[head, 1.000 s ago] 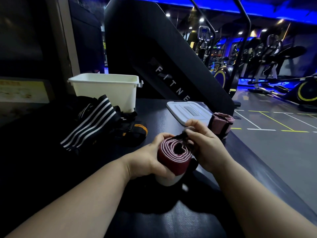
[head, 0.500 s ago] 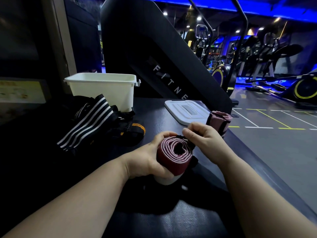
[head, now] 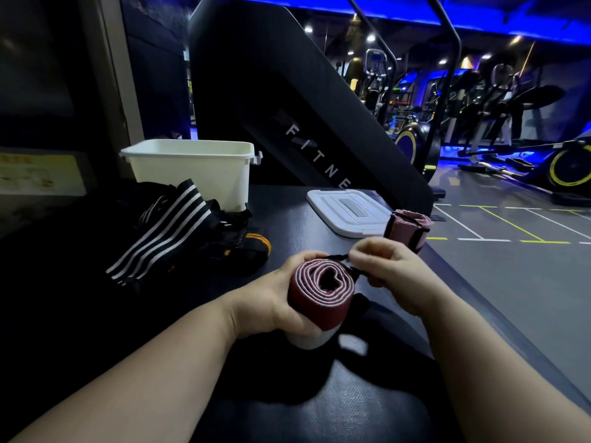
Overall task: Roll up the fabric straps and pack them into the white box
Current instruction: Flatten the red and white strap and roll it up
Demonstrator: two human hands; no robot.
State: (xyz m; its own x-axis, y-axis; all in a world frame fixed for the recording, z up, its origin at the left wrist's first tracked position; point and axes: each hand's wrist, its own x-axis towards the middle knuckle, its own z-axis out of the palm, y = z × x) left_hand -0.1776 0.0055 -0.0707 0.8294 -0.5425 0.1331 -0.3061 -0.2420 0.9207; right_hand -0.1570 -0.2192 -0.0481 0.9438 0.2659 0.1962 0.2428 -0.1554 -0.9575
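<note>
1. Dim gym, blue-lit; a black table [head: 287, 219] stands before a black exercise machine [head: 287, 91].
2. Left grip [head: 275, 302] curls round a rolled dark-red strap [head: 319, 292], held just above the table's near part.
3. Right grip [head: 393, 276] pinches the roll's black end [head: 337, 258].
4. White box [head: 192, 167] stands open, far left; its lid [head: 348, 212] lies to the right, touching a rolled pink strap [head: 407, 227].
5. Striped black straps [head: 160, 231] lie heaped against the box.

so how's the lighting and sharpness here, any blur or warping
Head view: dim, blue ceiling glow; dark red rolled fabric strap and left hand sharp; fingers of the right hand slightly soft; black white-striped fabric straps sink into shadow; wide-angle lens stretches the frame edges.
</note>
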